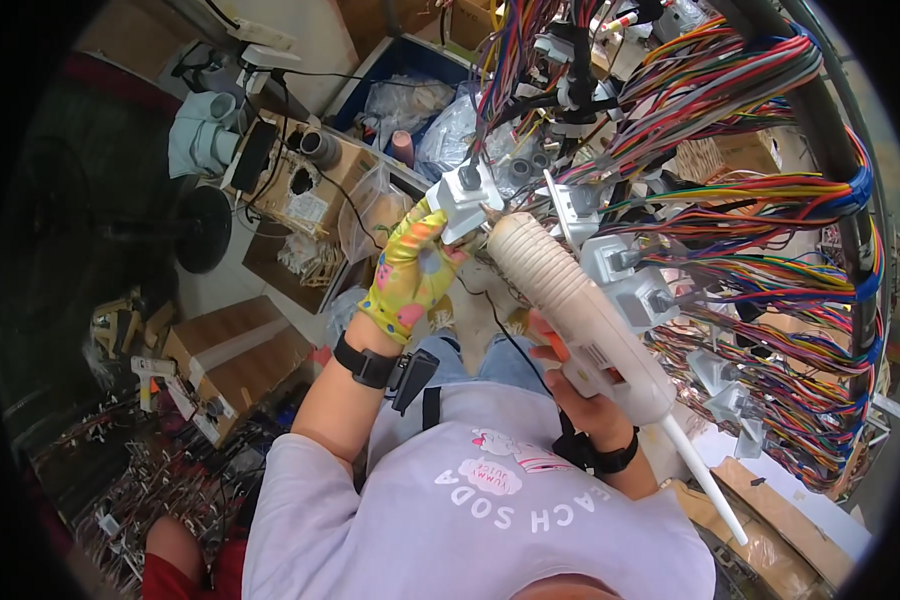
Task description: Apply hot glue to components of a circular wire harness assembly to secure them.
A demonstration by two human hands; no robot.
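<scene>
- The right hand (582,385) is wrapped tight around the grip of a cream-coloured ribbed plastic hot glue gun (570,300), one finger lying on its orange trigger, a white glue stick (705,475) jutting from the rear down to the lower right
- The gun's nozzle end points up and to the left and sits right at the small grey plastic connector block (462,198); whether the tip touches it I cannot tell
- The left hand (410,272), in a yellow fabric glove with coloured spots, is clamped on that connector block from below, holding it up in front of the chest
- To do this well, I judge the gloved hand should hold the block steady and keep its fingertips off the nozzle line, while the trigger gets a slow, even squeeze
- Just behind the block hang more grey connector blocks (630,285) of the same kind, fed by thick bundles of multicoloured wires (770,200) on a dark frame
- Further out, on the left, open brown cardboard boxes (235,350) stand on the floor, among clear plastic bags (440,130) of parts
</scene>
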